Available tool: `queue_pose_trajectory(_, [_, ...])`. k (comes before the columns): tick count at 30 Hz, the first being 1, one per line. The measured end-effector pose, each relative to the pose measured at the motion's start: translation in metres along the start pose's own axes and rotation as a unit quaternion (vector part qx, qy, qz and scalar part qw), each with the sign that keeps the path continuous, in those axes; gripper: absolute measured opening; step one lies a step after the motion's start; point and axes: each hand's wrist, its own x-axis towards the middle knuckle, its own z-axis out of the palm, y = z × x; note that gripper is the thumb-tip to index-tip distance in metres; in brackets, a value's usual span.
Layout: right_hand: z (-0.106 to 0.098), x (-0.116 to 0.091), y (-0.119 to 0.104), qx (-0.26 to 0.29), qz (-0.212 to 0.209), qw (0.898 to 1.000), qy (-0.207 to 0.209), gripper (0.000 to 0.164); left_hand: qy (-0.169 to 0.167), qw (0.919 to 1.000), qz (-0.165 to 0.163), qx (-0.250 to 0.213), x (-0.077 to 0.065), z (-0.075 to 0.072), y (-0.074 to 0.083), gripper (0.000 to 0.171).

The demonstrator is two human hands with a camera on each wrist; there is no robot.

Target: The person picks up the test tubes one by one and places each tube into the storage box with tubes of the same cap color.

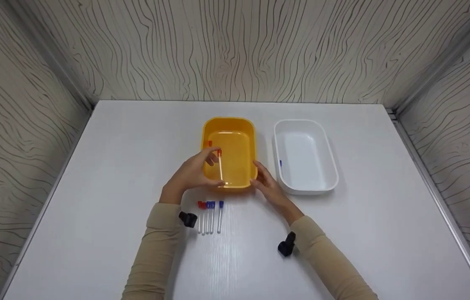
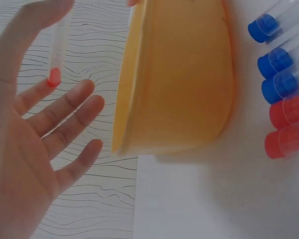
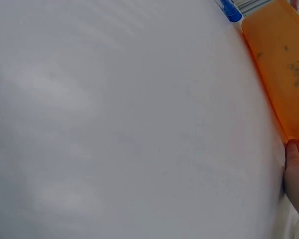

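Observation:
My left hand point(image 1: 193, 171) is over the left front of the yellow-orange plastic tub point(image 1: 237, 166). It pinches a clear test tube with a red cap point(image 1: 219, 160) lengthwise between thumb and index finger; the cap sits at the index fingertip in the left wrist view, and the other fingers are spread. My right hand point(image 1: 269, 186) holds the tub's right front corner, its fingers along the right side and thumb near the front. Another red cap point(image 1: 210, 143) shows inside the tub by its left wall; the rest of that tube is hard to make out.
Several clear tubes with red and blue caps point(image 1: 208, 216) lie side by side in front of the tub. A white tub point(image 1: 306, 191) stands to its right, with a blue cap point(image 1: 281, 163) inside by the left wall. Wood-patterned panels point(image 1: 235, 50) surround the white table.

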Motion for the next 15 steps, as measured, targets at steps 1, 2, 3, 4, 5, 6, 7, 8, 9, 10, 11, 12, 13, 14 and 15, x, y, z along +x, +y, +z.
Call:
queue_pose_trajectory(1, [0.0,0.0,0.001,0.001,0.001,1.0,0.0,0.065,-0.004,1.0,-0.005,-0.002,0.003,0.001,0.001,0.094])
queue_pose_trajectory(2, [0.0,0.0,0.001,0.002,0.003,1.0,0.001,0.065,-0.006,0.9999,-0.008,-0.002,0.005,0.002,0.002,0.095])
queue_pose_trajectory(3, [0.0,0.0,0.001,0.001,0.003,1.0,-0.001,0.065,-0.008,0.9999,-0.01,-0.002,0.008,0.003,0.002,0.095])
queue_pose_trajectory(4, [0.0,0.0,0.001,0.007,0.0,1.0,-0.003,0.065,-0.009,0.9999,-0.011,0.001,0.011,0.004,0.003,0.095])
queue_pose_trajectory(5, [0.0,-0.001,0.0,0.012,-0.003,1.0,-0.005,0.064,-0.01,0.9998,-0.014,0.002,0.013,0.005,0.004,0.095])
queue_pose_trajectory(6, [0.0,-0.001,0.0,0.017,-0.005,1.0,-0.007,0.064,-0.011,0.9998,-0.017,0.003,0.015,0.006,0.005,0.094])
queue_pose_trajectory(7, [0.0,-0.001,0.0,0.022,-0.007,1.0,-0.009,0.063,-0.012,0.9997,-0.022,0.003,0.017,0.007,0.005,0.093])
queue_pose_trajectory(8, [0.0,-0.001,-0.001,0.028,-0.011,0.999,-0.011,0.063,-0.015,0.9995,-0.028,0.005,0.02,0.008,0.006,0.092])
queue_pose_trajectory(9, [0.0,-0.001,-0.001,0.034,-0.015,0.999,-0.014,0.062,-0.018,0.9992,-0.035,0.005,0.022,0.009,0.006,0.091])
queue_pose_trajectory(10, [0.001,-0.002,-0.001,0.038,-0.016,0.999,-0.014,0.062,-0.021,0.9989,-0.042,0.005,0.024,0.011,0.006,0.09])
queue_pose_trajectory(11, [0.001,-0.002,-0.001,0.036,-0.017,0.999,-0.013,0.062,-0.024,0.9984,-0.051,0.004,0.025,0.012,0.006,0.09])
queue_pose_trajectory(12, [0.001,-0.002,-0.001,0.036,-0.018,0.999,-0.013,0.062,-0.027,0.998,-0.057,0.004,0.027,0.013,0.006,0.089])
queue_pose_trajectory(13, [0.001,-0.001,-0.001,0.034,-0.017,0.999,-0.012,0.062,-0.03,0.9975,-0.063,0.005,0.029,0.014,0.006,0.089])
queue_pose_trajectory(14, [0.001,-0.001,-0.001,0.033,-0.017,0.999,-0.011,0.062,-0.033,0.9971,-0.068,0.007,0.03,0.015,0.006,0.088])
queue_pose_trajectory(15, [0.001,-0.001,-0.001,0.031,-0.016,0.999,-0.01,0.062,-0.035,0.9967,-0.072,0.007,0.031,0.016,0.006,0.088])
